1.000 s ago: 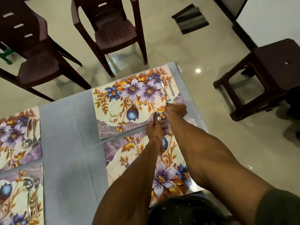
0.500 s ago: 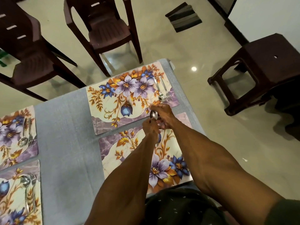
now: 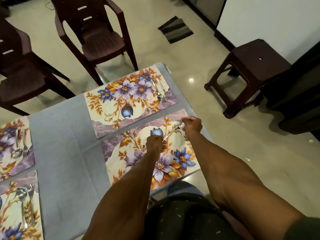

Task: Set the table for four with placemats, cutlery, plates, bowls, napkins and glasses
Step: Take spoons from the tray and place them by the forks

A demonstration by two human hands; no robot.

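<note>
Four floral placemats lie on the grey tablecloth [image 3: 65, 153]. The far right placemat [image 3: 124, 104] carries a spoon and fork [image 3: 161, 91] at its right edge. Over the near right placemat [image 3: 149, 158] both my hands hold one metal spoon [image 3: 173, 131]. My left hand [image 3: 155, 144] grips the handle end in a fist. My right hand [image 3: 192, 126] pinches it beside the bowl, near the mat's far right corner. The two left placemats [image 3: 10, 146] [image 3: 19, 210] each bear a spoon and fork [image 3: 20, 150] [image 3: 24, 196].
Two dark plastic chairs [image 3: 97, 37] [image 3: 20, 70] stand beyond the table's far edge. A dark stool [image 3: 252, 66] stands on the floor to the right. A striped floor mat [image 3: 175, 30] lies further back. The table's right edge runs just beside my right hand.
My right hand left the cutlery on the far mat and took hold of the spoon. Both hands moved back and right over the near mat, and the spoon tilted from upright towards flat.
</note>
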